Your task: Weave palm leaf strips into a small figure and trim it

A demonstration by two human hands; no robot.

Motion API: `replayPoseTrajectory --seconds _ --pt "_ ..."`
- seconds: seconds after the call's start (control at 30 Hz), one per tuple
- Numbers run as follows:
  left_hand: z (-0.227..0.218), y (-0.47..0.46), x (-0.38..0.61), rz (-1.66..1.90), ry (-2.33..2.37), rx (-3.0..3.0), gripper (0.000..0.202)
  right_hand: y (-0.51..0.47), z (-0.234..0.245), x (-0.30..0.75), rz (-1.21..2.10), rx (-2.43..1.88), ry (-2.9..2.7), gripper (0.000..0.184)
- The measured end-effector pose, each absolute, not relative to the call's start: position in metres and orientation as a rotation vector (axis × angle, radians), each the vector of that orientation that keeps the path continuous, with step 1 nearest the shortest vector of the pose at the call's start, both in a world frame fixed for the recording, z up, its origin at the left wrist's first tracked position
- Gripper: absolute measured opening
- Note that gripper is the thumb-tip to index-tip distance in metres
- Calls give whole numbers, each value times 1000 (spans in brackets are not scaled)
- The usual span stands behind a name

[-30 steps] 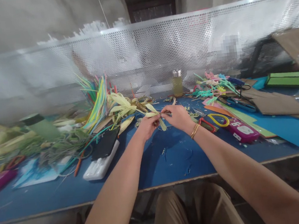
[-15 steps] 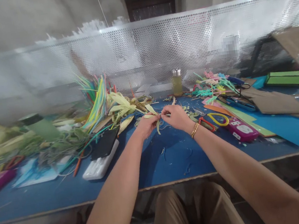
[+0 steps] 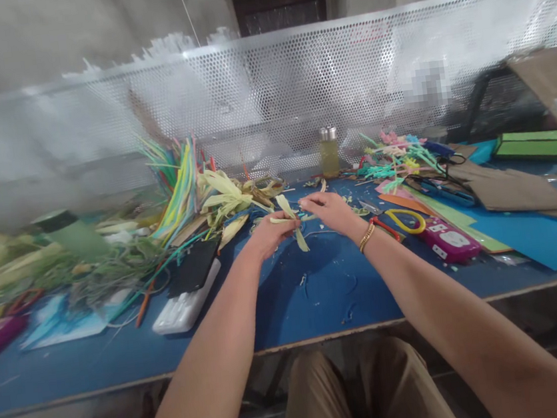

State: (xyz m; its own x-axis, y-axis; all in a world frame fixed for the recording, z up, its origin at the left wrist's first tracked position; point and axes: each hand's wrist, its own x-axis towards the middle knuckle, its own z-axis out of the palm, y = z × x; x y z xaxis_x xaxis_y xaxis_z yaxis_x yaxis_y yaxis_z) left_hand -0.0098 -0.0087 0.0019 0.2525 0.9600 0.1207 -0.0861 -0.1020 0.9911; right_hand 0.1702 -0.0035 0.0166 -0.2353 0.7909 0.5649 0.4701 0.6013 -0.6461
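Observation:
Pale green corn husk strips are pinched in my left hand, above the middle of the blue table. The strips stick out upward and downward past the fingertips. Just to the right, my right hand has its thumb and fingertips pressed together; whatever is between them is too small to make out. A small gap separates the two hands. A thin pale string runs below them. Behind my left hand lies a heap of corn husks.
Left: a black phone on a white case, colourful pipe cleaners and a green bottle. Right: yellow-handled scissors, a purple box, coloured paper and cardboard. A capped jar stands behind.
My right hand has moved slightly away from the husk strips, opening a gap between the hands. My left hand still holds the strips, now turned a little.

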Motion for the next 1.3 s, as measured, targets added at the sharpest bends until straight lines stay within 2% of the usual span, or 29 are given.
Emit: replayPoseTrajectory --seconds 0.13,0.3,0.57,0.8,1.0,1.2,1.3 --pt "0 -13 -2 1012 859 1377 25 4 12 170 707 -975 -1875 29" --pt "0 -14 7 1056 784 1133 30 8 8 164 964 -849 -1583 26" --pt "0 -11 12 1102 845 1128 23 11 7 161 821 -900 -1476 33" --pt "-1 -12 15 1094 845 1017 21 3 6 149 838 -943 -1413 35" --pt "1 -13 17 1087 869 996 21 3 2 147 846 -954 -1339 30" --pt "-1 -13 15 1148 834 1041 26 10 3 155 814 -985 -1319 32" --pt "-2 -12 14 1256 769 1102 38 19 -2 161 807 -1063 -1341 33"
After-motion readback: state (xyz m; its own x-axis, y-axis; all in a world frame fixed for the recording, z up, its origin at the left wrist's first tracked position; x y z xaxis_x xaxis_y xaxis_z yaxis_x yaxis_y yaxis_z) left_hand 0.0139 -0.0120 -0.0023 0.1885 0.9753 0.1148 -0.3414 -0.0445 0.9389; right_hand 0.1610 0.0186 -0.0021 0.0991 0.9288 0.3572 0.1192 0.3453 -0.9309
